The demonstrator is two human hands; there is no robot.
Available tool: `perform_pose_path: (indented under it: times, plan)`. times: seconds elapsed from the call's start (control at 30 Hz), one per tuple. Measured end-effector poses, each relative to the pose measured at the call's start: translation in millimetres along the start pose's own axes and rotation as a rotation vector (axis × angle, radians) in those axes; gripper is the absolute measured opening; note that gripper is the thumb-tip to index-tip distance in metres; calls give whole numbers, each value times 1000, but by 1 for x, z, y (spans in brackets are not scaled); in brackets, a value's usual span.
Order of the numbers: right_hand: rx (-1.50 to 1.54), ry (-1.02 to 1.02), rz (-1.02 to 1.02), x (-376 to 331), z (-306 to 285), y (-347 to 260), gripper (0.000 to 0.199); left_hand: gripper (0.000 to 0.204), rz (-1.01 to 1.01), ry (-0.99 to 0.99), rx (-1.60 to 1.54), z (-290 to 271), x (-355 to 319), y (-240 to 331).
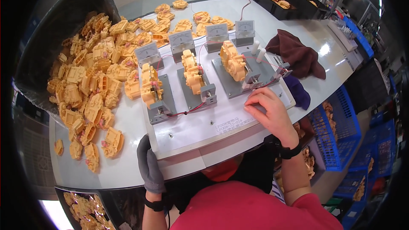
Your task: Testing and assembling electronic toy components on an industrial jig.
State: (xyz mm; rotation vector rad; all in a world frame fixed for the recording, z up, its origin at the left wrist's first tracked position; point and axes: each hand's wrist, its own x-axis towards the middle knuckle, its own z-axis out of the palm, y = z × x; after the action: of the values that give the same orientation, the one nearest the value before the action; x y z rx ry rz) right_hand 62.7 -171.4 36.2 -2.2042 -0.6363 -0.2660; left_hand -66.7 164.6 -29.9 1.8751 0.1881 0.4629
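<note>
My left hand [151, 168], in a grey glove, rests with outstretched fingers against the front left corner of a white test board [187, 138]. My bare right hand [268, 111] is over the board's right side, its slightly bent fingers apart and seemingly holding nothing. Its fingertips are just in front of the right metal fixture [251, 83]. Three fixtures each carry a yellow plastic gear housing: one at left [149, 79], one in the middle [192, 72] and one at right [233, 61]. Analog meters [182, 42] stand behind them, with red and black wires.
A large heap of yellow housings [91, 74] spills from a black bin [36, 51] at left. A dark brown cloth [298, 53] and a purple cloth [297, 91] lie right of the board. Black trays [272, 6] stand far right; blue crates [334, 132] sit below the table's right side.
</note>
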Motion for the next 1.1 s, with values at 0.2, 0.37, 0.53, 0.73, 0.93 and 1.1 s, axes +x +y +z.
perform_pose_path:
  times: [0.2,0.37,0.53,0.73,0.93,1.1]
  plan:
    - [45,38,0,-1,-3,4,12,43,-35,36,-187,16,2,8]
    - [-8,114,-128,6,15,-5,17,36,-67,193,-227,-11,-14,-7]
    - [343,-37,-55,-38,7,-45,10,31,323,118,-223,-14,27,59]
    - [373,-1089,-293,-22,90,-171,51,29,963,184,-353,-16,92,177]
    - [937,-1201,-298,-51,200,-229,65,25,1169,252,-416,40,132,257]
    - [1204,-1139,-98,-53,195,-225,49,24,1166,160,-426,28,112,260]
